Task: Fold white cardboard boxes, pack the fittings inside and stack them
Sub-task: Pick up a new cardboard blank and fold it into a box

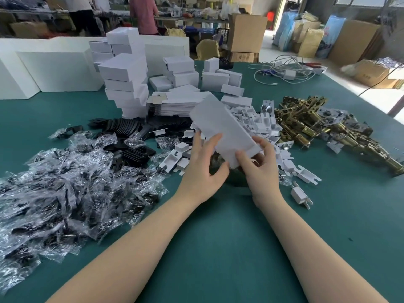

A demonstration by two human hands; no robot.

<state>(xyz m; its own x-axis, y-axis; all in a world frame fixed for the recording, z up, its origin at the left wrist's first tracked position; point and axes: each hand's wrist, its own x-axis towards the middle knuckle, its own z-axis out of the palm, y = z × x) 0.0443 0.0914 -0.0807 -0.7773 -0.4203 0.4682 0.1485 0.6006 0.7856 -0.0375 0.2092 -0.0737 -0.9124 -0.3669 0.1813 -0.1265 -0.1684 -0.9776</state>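
Observation:
Both hands hold one white cardboard box (220,125) above the middle of the green table (218,237), tilted with its far end up and left. My left hand (203,169) grips its near left side, thumb below and fingers on top. My right hand (260,169) pinches its near end. Behind it lies a pile of flat white box blanks (175,103). A tall stack of folded white boxes (125,84) stands further left. Brass latch fittings (323,125) are heaped on the right, and small white card inserts (258,121) lie just beyond my hands.
Clear bags of black screws (65,189) cover the left of the table, with black plates (129,132) behind them. White cables (282,71) lie at the far right. Large white foam blocks (52,68) stand far left. Brown cartons (244,36) and people stand beyond the table.

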